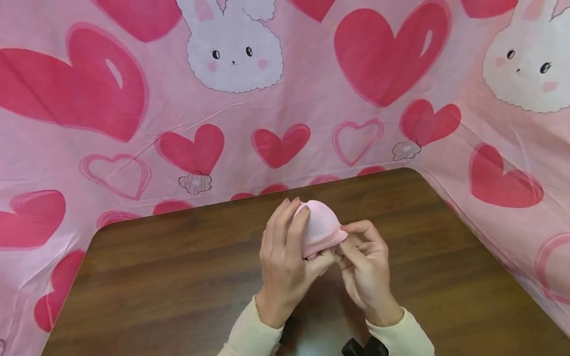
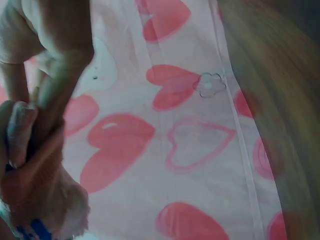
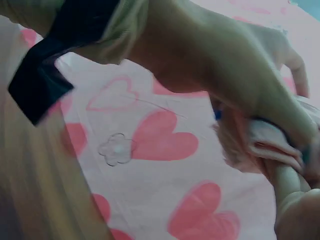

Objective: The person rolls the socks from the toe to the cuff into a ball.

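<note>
A small pink cloth piece (image 1: 320,228), rounded like a little cap with a turned edge, is held above the table by both hands. My left hand (image 1: 282,258) grips it from the left, fingers over its outer side and thumb beneath the edge. On the right, my right hand (image 1: 367,263) pinches the lower right corner of that edge between thumb and finger. In the left wrist view the pink cloth (image 2: 42,185) bears dark blue marks. Fingers partly hide the bunched pink cloth (image 3: 272,142) in the right wrist view.
A brown wood-grain table (image 1: 173,285) lies beneath the hands. Behind it and along its sides hangs a pink sheet (image 1: 309,93) printed with hearts and rabbit faces. A black angular piece (image 1: 364,352) sits by the right sleeve.
</note>
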Demonstrator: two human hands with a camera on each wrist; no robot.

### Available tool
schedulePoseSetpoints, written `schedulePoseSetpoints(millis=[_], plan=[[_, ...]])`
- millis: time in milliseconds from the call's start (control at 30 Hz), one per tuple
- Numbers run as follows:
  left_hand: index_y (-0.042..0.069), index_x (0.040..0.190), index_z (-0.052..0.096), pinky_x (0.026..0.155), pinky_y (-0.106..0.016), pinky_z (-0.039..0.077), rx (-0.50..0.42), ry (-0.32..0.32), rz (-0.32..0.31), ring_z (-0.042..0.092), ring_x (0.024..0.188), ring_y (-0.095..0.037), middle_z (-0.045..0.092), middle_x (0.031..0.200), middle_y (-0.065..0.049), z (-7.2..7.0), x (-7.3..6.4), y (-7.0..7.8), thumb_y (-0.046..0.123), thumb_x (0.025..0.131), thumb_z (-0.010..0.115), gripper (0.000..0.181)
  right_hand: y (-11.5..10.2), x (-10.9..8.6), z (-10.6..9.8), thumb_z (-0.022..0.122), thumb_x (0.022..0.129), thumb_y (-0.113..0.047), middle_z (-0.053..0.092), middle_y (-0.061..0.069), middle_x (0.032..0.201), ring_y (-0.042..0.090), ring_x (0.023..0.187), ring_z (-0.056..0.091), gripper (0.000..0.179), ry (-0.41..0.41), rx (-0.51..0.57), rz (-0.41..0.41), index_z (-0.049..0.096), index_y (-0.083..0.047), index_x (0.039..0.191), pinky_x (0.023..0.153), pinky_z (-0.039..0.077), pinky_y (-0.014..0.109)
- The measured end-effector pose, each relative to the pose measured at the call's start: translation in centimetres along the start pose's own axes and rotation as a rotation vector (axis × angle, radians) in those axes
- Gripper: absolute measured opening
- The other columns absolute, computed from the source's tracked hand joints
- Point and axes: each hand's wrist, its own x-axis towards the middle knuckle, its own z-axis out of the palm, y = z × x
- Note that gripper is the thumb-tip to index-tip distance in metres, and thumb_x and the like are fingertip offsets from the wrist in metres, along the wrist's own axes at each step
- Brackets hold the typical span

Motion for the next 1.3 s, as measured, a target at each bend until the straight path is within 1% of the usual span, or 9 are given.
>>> schedulePoseSetpoints(millis=[233, 400, 500, 633, 833, 933, 1100, 1200, 1300], plan=[[-0.006, 0.12, 0.06, 0.07, -0.047, 0.055, 0.095, 0.078, 0.139, 0.063, 0.107, -0.041, 0.063, 0.121, -0.026, -0.7, 0.2, -1.0, 0.039, 0.081, 0.083, 0.063, -2.8, -0.6, -0.4, 0.056, 0.093, 0.018, 0.072, 0.014, 0.104, 0.022, 0.094, 0.071, 0.013, -0.122, -0.356, 0.097, 0.065, 0.011, 0.099, 0.078, 0.058, 0.04], [-0.003, 0.127, 0.059, 0.07, -0.049, 0.054, 0.165, 0.035, 0.077, 0.061, 0.106, -0.042, 0.06, 0.123, -0.025, -1.1, 0.4, -1.7, 0.023, 0.089, 0.074, 0.048, -4.2, -1.0, -0.5, 0.052, 0.093, 0.02, 0.071, 0.021, 0.105, 0.029, 0.094, 0.072, 0.008, -0.296, -0.42, 0.194, 0.058, 0.02, 0.099, 0.079, 0.057, 0.043], [-0.001, 0.138, 0.051, 0.078, -0.047, 0.053, 0.117, -0.072, -0.08, 0.055, 0.112, -0.039, 0.056, 0.133, -0.021, -1.1, 0.5, -1.5, 0.015, 0.081, 0.08, 0.066, -4.0, -1.0, -0.2, 0.05, 0.095, 0.018, 0.07, 0.025, 0.106, 0.034, 0.097, 0.071, 0.007, -0.292, -0.399, 0.207, 0.054, 0.022, 0.1, 0.08, 0.056, 0.048], [0.006, 0.149, 0.04, 0.093, -0.046, 0.042, -0.073, -0.27, -0.314, 0.046, 0.116, -0.032, 0.052, 0.137, -0.012, -1.4, 0.5, -0.9, 0.017, 0.072, 0.085, 0.09, -3.0, -0.6, 0.4, 0.054, 0.098, 0.01, 0.071, 0.024, 0.099, 0.035, 0.091, 0.072, 0.011, -0.131, -0.443, 0.163, 0.051, 0.02, 0.102, 0.076, 0.056, 0.051], [0.023, 0.154, 0.036, 0.091, -0.043, 0.046, -0.642, -0.554, -0.732, 0.047, 0.117, -0.023, 0.044, 0.132, -0.008, -4.1, 1.3, -1.6, 0.02, 0.078, 0.079, 0.087, -2.4, -0.1, 0.3, 0.054, 0.096, 0.013, 0.072, 0.017, 0.086, 0.022, 0.077, 0.069, 0.01, 0.071, -0.588, 0.101, 0.052, 0.016, 0.106, 0.075, 0.058, 0.034], [0.019, 0.15, 0.046, 0.085, -0.043, 0.052, -0.842, -0.556, -0.903, 0.053, 0.113, -0.029, 0.044, 0.126, -0.012, -4.5, 1.3, -2.0, 0.01, 0.082, 0.078, 0.076, -2.6, 0.1, 0.0, 0.055, 0.095, 0.013, 0.073, 0.012, 0.088, 0.019, 0.081, 0.066, 0.014, 0.093, -0.641, 0.113, 0.055, 0.013, 0.109, 0.078, 0.053, 0.03], [0.01, 0.134, 0.055, 0.077, -0.042, 0.057, -0.922, -0.47, -1.072, 0.063, 0.101, -0.031, 0.057, 0.124, -0.013, -4.1, 0.5, -2.4, 0.005, 0.08, 0.081, 0.06, -3.0, 0.1, -0.5, 0.061, 0.091, 0.015, 0.074, 0.013, 0.1, 0.021, 0.094, 0.07, 0.035, -0.076, -0.552, 0.089, 0.051, 0.013, 0.125, 0.082, 0.055, 0.029], [0.006, 0.128, 0.053, 0.075, -0.039, 0.058, -0.921, -0.411, -1.127, 0.066, 0.094, -0.029, 0.066, 0.118, -0.015, -3.9, 0.3, -2.6, 0.004, 0.081, 0.08, 0.055, -2.8, 0.0, -0.7, 0.067, 0.084, 0.02, 0.073, 0.017, 0.103, 0.023, 0.102, 0.068, 0.048, -0.168, -0.565, 0.048, 0.05, 0.013, 0.128, 0.084, 0.055, 0.03], [0.006, 0.127, 0.053, 0.074, -0.036, 0.058, -0.835, -0.364, -1.113, 0.067, 0.09, -0.026, 0.069, 0.115, -0.012, -3.8, 0.1, -2.6, 0.006, 0.08, 0.081, 0.055, -2.3, 0.1, -1.0, 0.073, 0.078, 0.021, 0.072, 0.017, 0.098, 0.023, 0.101, 0.068, 0.049, -0.193, -0.757, -0.063, 0.055, 0.011, 0.122, 0.087, 0.053, 0.028]])
